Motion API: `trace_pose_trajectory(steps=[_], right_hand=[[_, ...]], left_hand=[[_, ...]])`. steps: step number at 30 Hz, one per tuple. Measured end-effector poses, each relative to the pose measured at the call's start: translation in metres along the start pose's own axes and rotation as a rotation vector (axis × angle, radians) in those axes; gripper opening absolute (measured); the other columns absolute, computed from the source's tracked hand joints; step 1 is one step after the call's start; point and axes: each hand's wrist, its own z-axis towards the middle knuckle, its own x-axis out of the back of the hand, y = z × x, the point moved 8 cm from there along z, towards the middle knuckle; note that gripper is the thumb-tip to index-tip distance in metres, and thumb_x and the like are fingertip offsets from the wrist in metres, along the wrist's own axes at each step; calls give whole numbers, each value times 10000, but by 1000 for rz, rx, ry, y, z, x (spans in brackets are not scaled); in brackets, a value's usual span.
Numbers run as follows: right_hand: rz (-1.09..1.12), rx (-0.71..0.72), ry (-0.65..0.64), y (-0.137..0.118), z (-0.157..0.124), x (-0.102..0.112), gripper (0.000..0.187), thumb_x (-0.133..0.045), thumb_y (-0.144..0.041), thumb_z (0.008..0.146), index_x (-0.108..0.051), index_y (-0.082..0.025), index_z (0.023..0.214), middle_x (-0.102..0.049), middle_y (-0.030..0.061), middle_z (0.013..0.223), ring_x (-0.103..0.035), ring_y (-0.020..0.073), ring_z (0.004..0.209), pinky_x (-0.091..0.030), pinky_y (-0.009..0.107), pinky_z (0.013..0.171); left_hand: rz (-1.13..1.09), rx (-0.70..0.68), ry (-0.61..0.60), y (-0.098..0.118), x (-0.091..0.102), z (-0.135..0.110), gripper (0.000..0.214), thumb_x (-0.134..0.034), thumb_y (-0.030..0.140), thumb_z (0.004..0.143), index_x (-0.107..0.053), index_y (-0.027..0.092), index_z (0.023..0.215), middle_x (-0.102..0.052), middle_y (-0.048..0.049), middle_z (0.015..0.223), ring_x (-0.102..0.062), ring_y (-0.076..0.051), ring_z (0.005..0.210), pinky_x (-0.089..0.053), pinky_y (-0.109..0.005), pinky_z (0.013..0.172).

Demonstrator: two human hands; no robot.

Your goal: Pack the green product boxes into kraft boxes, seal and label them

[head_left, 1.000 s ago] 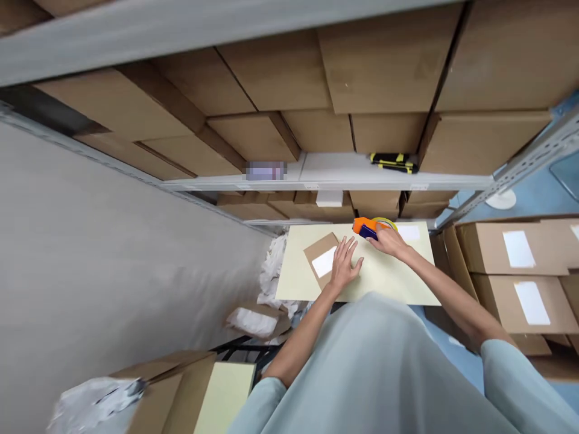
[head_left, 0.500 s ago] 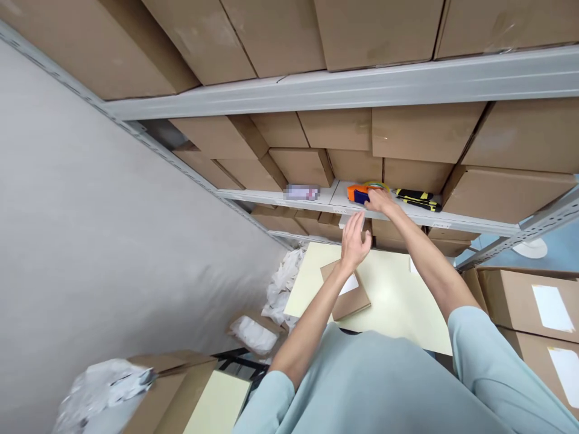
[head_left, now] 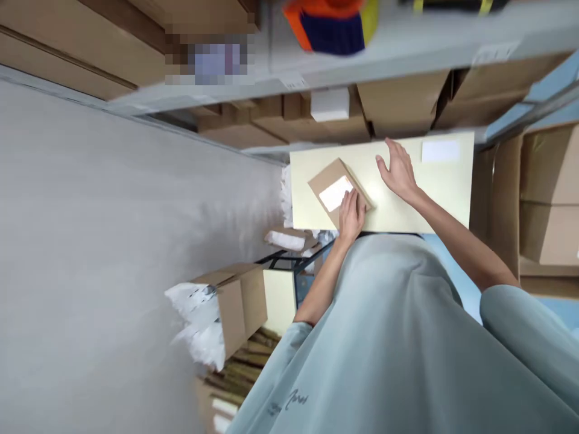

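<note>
A rectangular brown cardboard box [head_left: 338, 169] lies left on the pale-yellow rectangular table [head_left: 420, 208], a white rectangular sheet [head_left: 440, 151] at far right. Behind stands a grey metal shelf [head_left: 398, 63] bearing an orange-and-blue tape dispenser [head_left: 332, 29]; right of the table, a big brown cardboard carton [head_left: 506, 199].

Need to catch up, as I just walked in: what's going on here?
A person stands at a pale tabletop, with their left hand on a small cardboard box that bears a white label. Whether that hand grips it is unclear. Their right hand is open and empty over the tabletop. An orange and dark-blue tool sits on the shelf above, partly out of view.
</note>
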Motion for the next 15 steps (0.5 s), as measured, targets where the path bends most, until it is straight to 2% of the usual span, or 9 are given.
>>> trace_pose_trajectory(steps=[3,4,6,8,10,13,15], right_hand=[[125,-289,-215,71,-106,-62,1012,-293,-856,1078,-510,-65,1671,-551,282,1708,-487,452,1625,-319,698,1389],[165,-374,-282,85,-134,-79,1051,-314,-879,1062,-511,-48,1674,-539,285,1719,-482,449,1636,-309,675,1403],[261,-495,-385,97,-175,-104,1101,-355,-915,1032,-497,-51,1700,-495,259,1762,-445,430,1674,-275,622,1435],[389,-525,-441,91,-191,-122,1115,-383,-943,1012,-466,-104,1742,-444,188,1813,-383,389,1719,-220,565,1464],[519,-510,-455,77,-191,-136,1126,-383,-968,999,-420,-158,1780,-384,115,1854,-310,342,1756,-163,512,1480],[618,-549,-434,64,-178,-154,1180,-361,-992,987,-368,-140,1803,-312,94,1884,-219,309,1785,-97,460,1486],[642,-586,-409,62,-167,-161,1162,-341,-984,998,-388,-139,1795,-323,85,1881,-210,295,1788,-86,448,1486]], left_hand=[[12,10,-53,-11,-20,-10,752,-357,641,1158,-440,170,1739,-368,-179,1853,-165,-323,1794,-164,-593,1466],[15,11,-58,-13,-23,-12,774,-340,663,1157,-423,174,1750,-334,-176,1869,-136,-318,1799,-139,-590,1468],[17,16,-68,-17,-27,-13,806,-318,698,1151,-399,187,1768,-303,-166,1883,-103,-309,1803,-106,-584,1470],[14,26,-79,-20,-28,-14,826,-323,725,1141,-387,205,1779,-298,-156,1887,-91,-307,1804,-92,-584,1470],[10,34,-83,-23,-28,-15,840,-339,744,1132,-378,221,1788,-287,-145,1892,-81,-308,1805,-86,-585,1470],[17,40,-84,-27,-30,-14,849,-317,755,1130,-362,231,1797,-269,-131,1900,-65,-298,1805,-80,-584,1470],[25,38,-89,-28,-34,-14,847,-285,745,1136,-363,219,1796,-272,-136,1898,-51,-289,1806,-78,-580,1471]])
